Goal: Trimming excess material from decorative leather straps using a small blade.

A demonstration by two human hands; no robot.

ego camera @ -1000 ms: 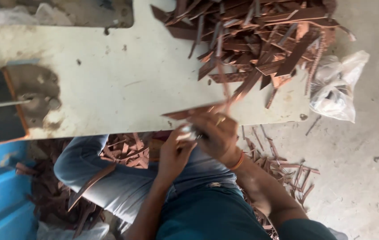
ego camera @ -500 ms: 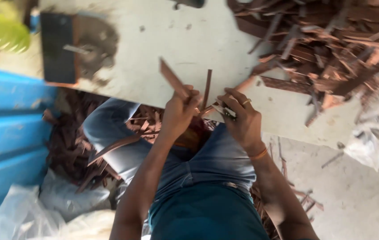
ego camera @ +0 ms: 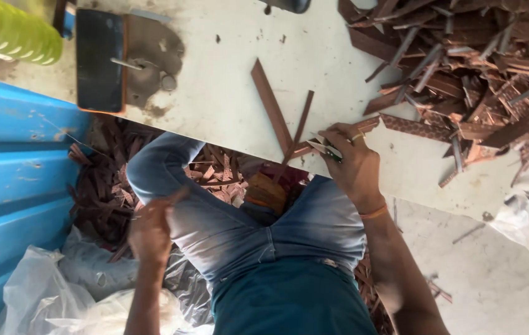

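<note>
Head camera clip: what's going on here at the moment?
A seated person in blue jeans works at a white table. The right hand rests at the table's near edge, gripping a small green-tipped tool beside two long brown strips that cross each other. The left hand is down by the left knee, over brown scraps on the floor. A big heap of brown offcuts covers the table's right end.

Single head view, steep downward look, close over lap and white table [ego camera: 227, 80] edge.

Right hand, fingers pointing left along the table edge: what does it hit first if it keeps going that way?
Probably the long brown strips crossed just left of the right hand; they lie on the white table almost at its fingertips, though depth is hard to judge.
</note>
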